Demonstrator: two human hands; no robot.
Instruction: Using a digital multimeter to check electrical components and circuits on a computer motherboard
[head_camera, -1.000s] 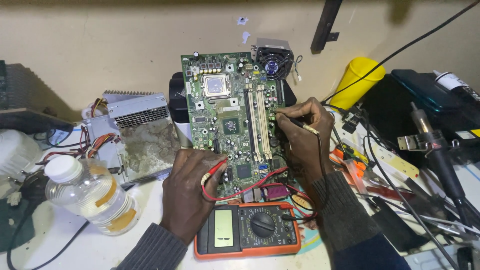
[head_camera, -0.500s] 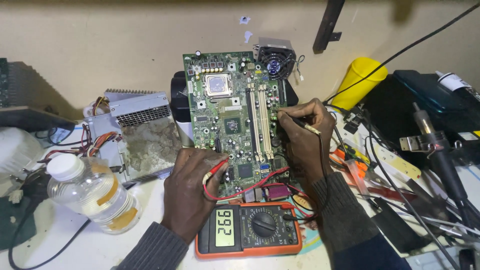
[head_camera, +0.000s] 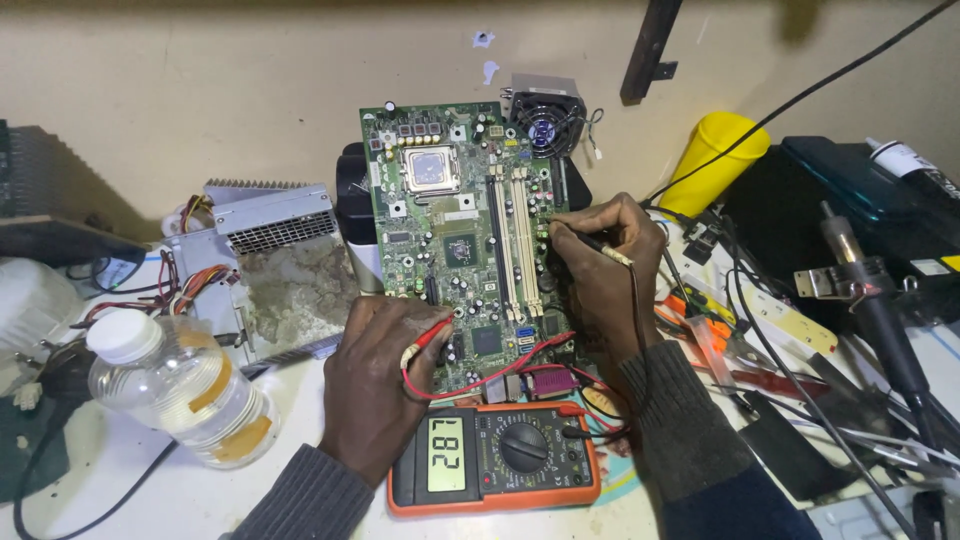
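Note:
A green motherboard (head_camera: 450, 215) lies tilted on the bench in front of me. My left hand (head_camera: 378, 385) pinches a red probe (head_camera: 432, 335), its tip touching the board's lower left part. My right hand (head_camera: 605, 270) holds a black probe (head_camera: 600, 245) against the board's right edge. Red and black leads run down to an orange multimeter (head_camera: 495, 458) below the board, whose display is lit with digits.
A clear plastic bottle (head_camera: 180, 390) lies at the left. A grey power supply (head_camera: 265, 250) with loose wires sits left of the board. A fan heatsink (head_camera: 545, 110) stands behind the board. A yellow container (head_camera: 715, 160), hot-air handle (head_camera: 880, 310) and several tools crowd the right.
Both hands keep their probes on the board with almost no movement. The multimeter display was blank one second ago and now shows digits, which changed since half a second ago.

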